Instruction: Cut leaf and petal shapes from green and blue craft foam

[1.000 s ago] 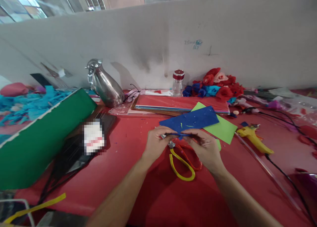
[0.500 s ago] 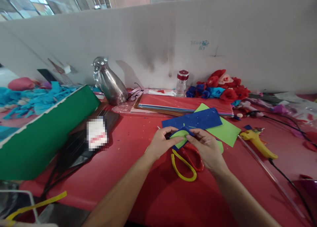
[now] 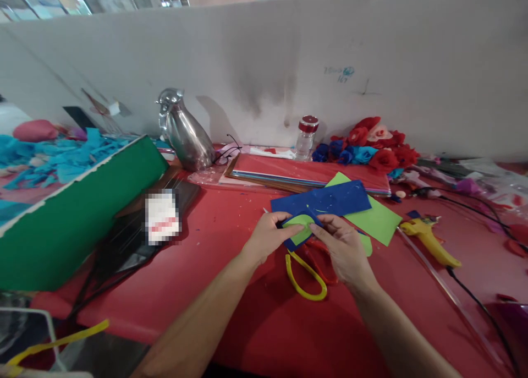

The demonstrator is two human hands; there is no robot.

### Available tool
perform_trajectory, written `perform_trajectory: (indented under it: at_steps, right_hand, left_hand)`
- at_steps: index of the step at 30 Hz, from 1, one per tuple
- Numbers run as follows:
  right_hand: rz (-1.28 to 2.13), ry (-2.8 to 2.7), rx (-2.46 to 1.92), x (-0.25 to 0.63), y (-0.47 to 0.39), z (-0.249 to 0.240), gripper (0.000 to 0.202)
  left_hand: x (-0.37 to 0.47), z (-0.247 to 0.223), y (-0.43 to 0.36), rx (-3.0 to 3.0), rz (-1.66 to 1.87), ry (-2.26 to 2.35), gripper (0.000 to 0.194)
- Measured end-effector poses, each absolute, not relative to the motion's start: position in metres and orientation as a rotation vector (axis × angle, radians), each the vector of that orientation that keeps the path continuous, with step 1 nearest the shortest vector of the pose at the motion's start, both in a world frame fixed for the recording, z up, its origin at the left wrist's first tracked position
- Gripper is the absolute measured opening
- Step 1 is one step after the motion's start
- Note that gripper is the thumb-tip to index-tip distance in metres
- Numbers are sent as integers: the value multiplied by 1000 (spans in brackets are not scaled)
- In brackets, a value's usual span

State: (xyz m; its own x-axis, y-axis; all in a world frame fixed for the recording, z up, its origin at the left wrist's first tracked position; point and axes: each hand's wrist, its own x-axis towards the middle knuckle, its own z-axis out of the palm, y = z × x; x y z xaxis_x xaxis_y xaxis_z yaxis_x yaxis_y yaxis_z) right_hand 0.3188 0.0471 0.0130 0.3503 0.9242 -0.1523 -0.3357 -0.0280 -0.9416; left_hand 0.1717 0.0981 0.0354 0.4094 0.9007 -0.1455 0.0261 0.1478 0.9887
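My left hand (image 3: 270, 236) pinches the left side of a small dark blue sheet with a green leaf-shaped cutout (image 3: 300, 234) lying on top. From the other side my right hand (image 3: 340, 243) grips the same two layers, its thumb pressing on the green piece. Under my hands lie scissors with one yellow and one red handle (image 3: 306, 279); their blades are mostly hidden. Just beyond is a blue strip (image 3: 325, 197), resting partly over a bright green sheet (image 3: 377, 219). A rounded green scrap (image 3: 366, 244) shows beside my right hand.
A yellow glue gun (image 3: 431, 240) and a clear rod (image 3: 449, 292) lie at right. Behind are a stack of coloured sheets (image 3: 272, 169), a red-lidded jar (image 3: 306, 138), fabric flowers (image 3: 379, 147) and a steel jug (image 3: 185, 130). A green-sided box (image 3: 94, 213) and black bag (image 3: 124, 246) occupy the left.
More of the green cutout shows, lying flatter on the blue sheet between my hands. Both hands keep their grip in nearly the same place. The view has shifted slightly.
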Motion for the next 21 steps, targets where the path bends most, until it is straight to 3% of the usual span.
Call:
perform_trajectory:
  at_steps: [7,12,16,21]
  right_hand:
    - [1056,-866,-1288,320,50,8,39]
    - [801,-1653,-1826,335,37,16,32]
    - [651,-2077,-2026,334,15,15,46]
    - [728,-2059,-1999,330,8,8,51]
  left_hand:
    - [173,29,101,1119,746,950,13]
    - [168,26,111,838,821,990,18]
    - [161,27,121,629,898,937,19]
    - [158,30,127,463,1008,862,11]
